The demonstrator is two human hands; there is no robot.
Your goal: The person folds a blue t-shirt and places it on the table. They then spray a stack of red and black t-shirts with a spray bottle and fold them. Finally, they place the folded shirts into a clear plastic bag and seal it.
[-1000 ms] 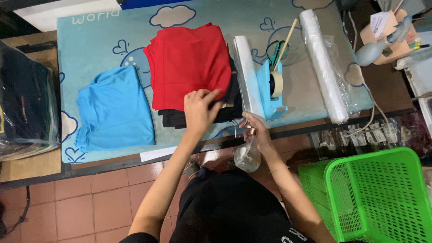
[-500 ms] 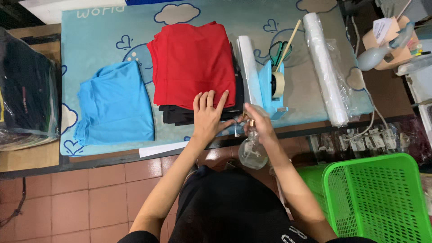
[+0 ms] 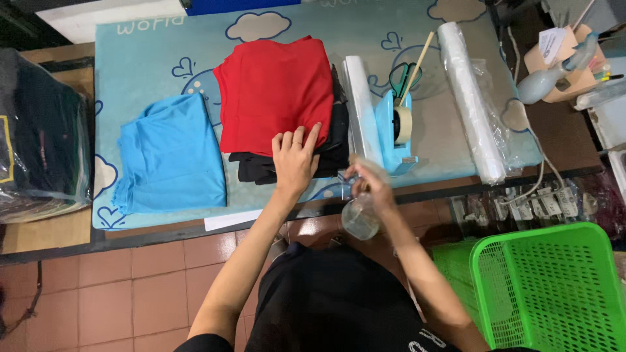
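Observation:
My left hand [image 3: 295, 161] lies flat, fingers apart, on the near edge of a folded red garment [image 3: 275, 91] that tops a pile of black garments [image 3: 261, 167]. My right hand [image 3: 369, 182] grips the neck of a clear spray bottle [image 3: 359, 217] held just off the table's front edge; the hand is blurred. A folded blue garment [image 3: 171, 155] lies to the left of the pile on the light blue patterned table cover [image 3: 163, 49].
A blue tape dispenser [image 3: 396, 127] and a roll of clear bags [image 3: 360, 104] sit right of the pile; scissors and a stick lie behind. A longer plastic roll [image 3: 471, 98] lies further right. A green basket [image 3: 551, 287] stands on the floor at right, a wrapped dark bundle [image 3: 36, 130] at left.
My left hand slid up from the black pile's edge onto the red garment. My right hand with the bottle stayed near the table's front edge. The camera view shifted slightly.

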